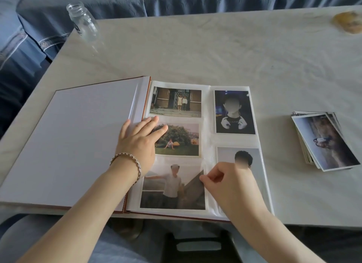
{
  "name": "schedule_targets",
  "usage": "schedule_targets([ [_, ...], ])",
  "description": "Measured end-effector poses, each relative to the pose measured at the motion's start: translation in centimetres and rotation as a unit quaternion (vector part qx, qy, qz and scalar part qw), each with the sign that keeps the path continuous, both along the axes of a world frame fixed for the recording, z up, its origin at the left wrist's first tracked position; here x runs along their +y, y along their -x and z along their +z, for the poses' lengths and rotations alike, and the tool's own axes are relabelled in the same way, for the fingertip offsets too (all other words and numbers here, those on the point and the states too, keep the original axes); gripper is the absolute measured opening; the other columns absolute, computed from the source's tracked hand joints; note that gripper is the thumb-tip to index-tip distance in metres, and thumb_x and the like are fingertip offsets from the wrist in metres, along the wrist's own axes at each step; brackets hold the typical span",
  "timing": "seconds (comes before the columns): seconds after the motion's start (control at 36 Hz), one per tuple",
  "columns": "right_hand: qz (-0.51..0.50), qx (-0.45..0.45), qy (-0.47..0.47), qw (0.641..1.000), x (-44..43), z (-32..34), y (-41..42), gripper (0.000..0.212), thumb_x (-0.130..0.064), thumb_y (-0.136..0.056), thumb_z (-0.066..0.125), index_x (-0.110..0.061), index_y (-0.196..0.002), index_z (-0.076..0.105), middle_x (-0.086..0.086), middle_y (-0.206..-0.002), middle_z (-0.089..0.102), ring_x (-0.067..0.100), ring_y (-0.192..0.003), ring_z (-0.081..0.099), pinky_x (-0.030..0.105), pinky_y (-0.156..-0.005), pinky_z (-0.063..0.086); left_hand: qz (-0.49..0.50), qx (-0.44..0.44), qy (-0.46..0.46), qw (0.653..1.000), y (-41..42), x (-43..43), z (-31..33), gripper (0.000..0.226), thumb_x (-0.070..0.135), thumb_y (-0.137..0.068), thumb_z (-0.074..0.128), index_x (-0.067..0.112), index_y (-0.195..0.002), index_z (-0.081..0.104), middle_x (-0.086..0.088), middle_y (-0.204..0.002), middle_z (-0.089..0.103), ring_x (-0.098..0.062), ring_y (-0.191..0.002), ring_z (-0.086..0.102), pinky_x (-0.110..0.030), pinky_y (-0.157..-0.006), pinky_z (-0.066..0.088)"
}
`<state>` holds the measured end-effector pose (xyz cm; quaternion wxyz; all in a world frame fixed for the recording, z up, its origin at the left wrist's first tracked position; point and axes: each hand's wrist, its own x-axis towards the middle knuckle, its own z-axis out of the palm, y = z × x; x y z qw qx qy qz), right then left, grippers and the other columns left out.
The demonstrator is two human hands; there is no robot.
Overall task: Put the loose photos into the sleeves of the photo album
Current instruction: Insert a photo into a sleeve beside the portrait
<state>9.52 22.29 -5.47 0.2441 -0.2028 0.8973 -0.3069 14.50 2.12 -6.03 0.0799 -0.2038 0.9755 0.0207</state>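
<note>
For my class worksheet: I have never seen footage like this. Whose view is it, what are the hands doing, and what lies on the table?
One picture, from a camera worn on a person's head, looking down at their bare hands; no machine. An open photo album lies on a pale table. The left hand rests flat on the page. The right hand pinches the bottom-left photo by its edge. A stack of loose photos lies to the right, a glass jar far left.

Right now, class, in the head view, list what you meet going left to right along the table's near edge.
Blank album page → left hand → right hand pinching a photo → stack of loose photos.
</note>
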Motion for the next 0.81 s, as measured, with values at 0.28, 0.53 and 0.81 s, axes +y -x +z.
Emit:
schedule_targets([
  [0.28, 0.004, 0.023, 0.006, 1.0, 0.03, 0.3, -0.12, 0.014, -0.029, -0.088, 0.061, -0.017, -0.09, 0.069, -0.008, -0.083, 0.06, 0.009, -0.075, 0.061, 0.011, -0.071, 0.048, 0.002, 0.006, -0.006, 1.0, -0.03, -0.06, -0.1, 0.059, 0.011, -0.098, 0.033, 0.043, -0.145, 0.017, 0.013, -0.157, 0.003, -0.008, -0.144, -0.001, -0.039, -0.115, -0.008],
  [0.53, -0.037, -0.042, 0.06, 0.997, 0.11, -0.13, -0.18, 0.021, -0.023, -0.083, 0.068, -0.027, -0.066, 0.056, -0.01, -0.068, 0.062, 0.009, -0.063, 0.06, 0.015, -0.063, 0.052, 0.004, 0.003, -0.005, 1.0, 0.03, 0.05, 0.01, 0.059, 0.012, -0.098, 0.034, 0.042, -0.145, 0.017, 0.013, -0.157, 0.002, -0.008, -0.144, 0.0, -0.04, -0.116, -0.007],
  [0.81, -0.069, -0.201, 0.073, 0.974, -0.41, -0.16, 0.69, 0.015, -0.017, -0.085, 0.066, -0.014, -0.075, 0.055, -0.001, -0.067, 0.07, 0.014, -0.061, 0.068, 0.027, -0.061, 0.058, 0.002, 0.016, -0.009, 1.0, -0.04, 0.05, -0.08, 0.058, 0.012, -0.098, 0.034, 0.041, -0.145, 0.019, 0.012, -0.157, 0.005, -0.009, -0.144, 0.002, -0.039, -0.116, -0.007],
])
